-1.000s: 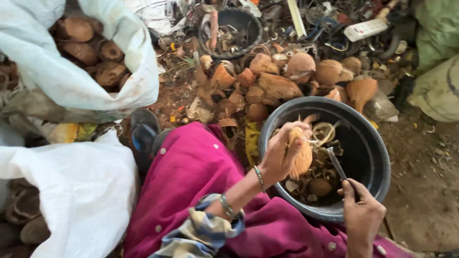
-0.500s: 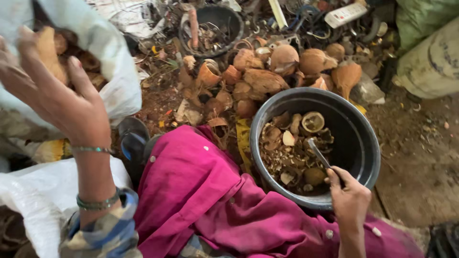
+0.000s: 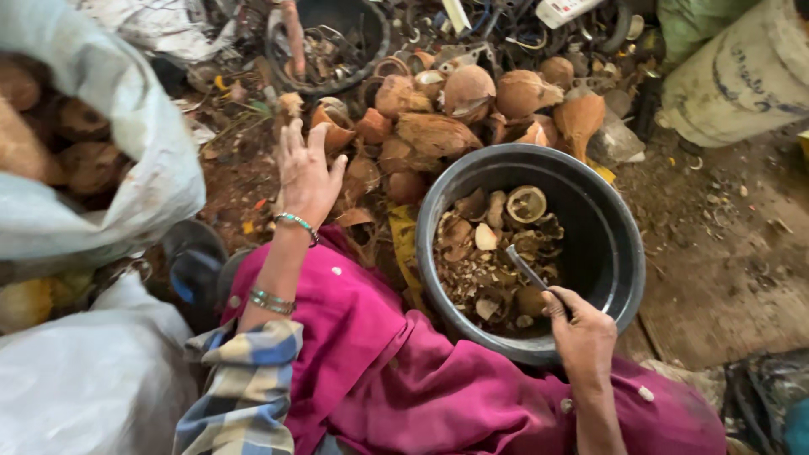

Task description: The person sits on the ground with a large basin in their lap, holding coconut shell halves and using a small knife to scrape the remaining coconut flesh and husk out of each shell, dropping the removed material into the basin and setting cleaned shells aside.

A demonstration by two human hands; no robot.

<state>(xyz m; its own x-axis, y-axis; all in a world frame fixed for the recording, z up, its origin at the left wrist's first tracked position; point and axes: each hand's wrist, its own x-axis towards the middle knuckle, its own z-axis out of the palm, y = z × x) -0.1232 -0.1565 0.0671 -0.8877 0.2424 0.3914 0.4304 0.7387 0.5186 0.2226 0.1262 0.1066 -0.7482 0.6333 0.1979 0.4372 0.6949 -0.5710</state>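
Observation:
My left hand is spread open and empty, hovering over the near edge of a heap of brown coconut shells on the ground. Bangles circle that wrist. My right hand rests on the near rim of a black tub and grips a thin metal tool whose tip points down into the tub. The tub holds several coconut husk and shell pieces. A magenta cloth covers my lap below both hands.
An open white sack with whole coconuts hangs at upper left; another white sack lies at lower left. A second dark tub with scraps stands behind the heap. A pale barrel lies at upper right. Bare dirt floor at right.
My left hand held a husked coconut over the tub, swung up to the white sack, and has come back empty over the shell heap. The right hand has stayed on the rim with the tool.

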